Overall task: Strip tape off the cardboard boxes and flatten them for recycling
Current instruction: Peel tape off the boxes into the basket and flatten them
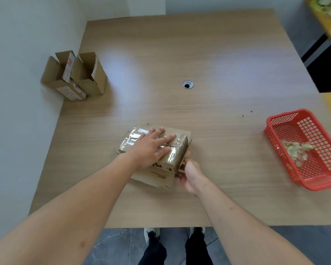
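Observation:
A small cardboard box (178,153) with shiny clear tape across its top lies near the table's front middle. My left hand (151,146) rests flat on its taped top with straight, spread fingers. My right hand (189,173) grips the box's open flap at the right end, fingers curled round the cardboard edge. A flat piece of cardboard (153,178) lies under the box, toward me.
Two open cardboard boxes (75,75) stand at the table's far left edge. A red plastic basket (275,131) with wads of peeled tape (296,152) sits at the right. A round cable hole (188,84) is in the wooden table (199,54).

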Demonstrator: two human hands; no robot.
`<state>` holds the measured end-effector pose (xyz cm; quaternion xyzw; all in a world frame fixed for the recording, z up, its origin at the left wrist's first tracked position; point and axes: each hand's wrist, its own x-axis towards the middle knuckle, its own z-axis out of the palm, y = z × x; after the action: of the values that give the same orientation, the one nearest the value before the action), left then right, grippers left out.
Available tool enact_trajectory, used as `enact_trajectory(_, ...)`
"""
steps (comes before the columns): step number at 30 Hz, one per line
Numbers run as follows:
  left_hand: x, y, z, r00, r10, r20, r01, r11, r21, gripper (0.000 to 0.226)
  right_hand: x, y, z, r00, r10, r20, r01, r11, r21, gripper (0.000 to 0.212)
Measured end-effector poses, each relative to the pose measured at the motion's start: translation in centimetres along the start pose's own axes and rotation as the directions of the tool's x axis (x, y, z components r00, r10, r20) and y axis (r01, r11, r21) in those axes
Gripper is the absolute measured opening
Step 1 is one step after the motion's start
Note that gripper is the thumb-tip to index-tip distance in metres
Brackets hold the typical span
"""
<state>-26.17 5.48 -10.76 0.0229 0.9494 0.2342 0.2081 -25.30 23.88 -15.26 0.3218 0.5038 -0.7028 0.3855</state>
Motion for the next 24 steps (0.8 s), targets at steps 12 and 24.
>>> enact_trajectory(12,0.1,2.8,7.2,0.959,-0.277,-0.067,0.284,0.941,0.182,0.059,-0.4,1.3,-5.7,0.670,-0.739,-0.070,0.344,0.392,-0.853,0.018)
enact_trajectory(24,1.4,5.9,6.6,0.928,-0.373,-0.019,0.373,0.927,0.031,0.076,1.0,1.9,-5.9,0.821,-0.514,-0.249,0.297,0.756,-0.583,0.020)
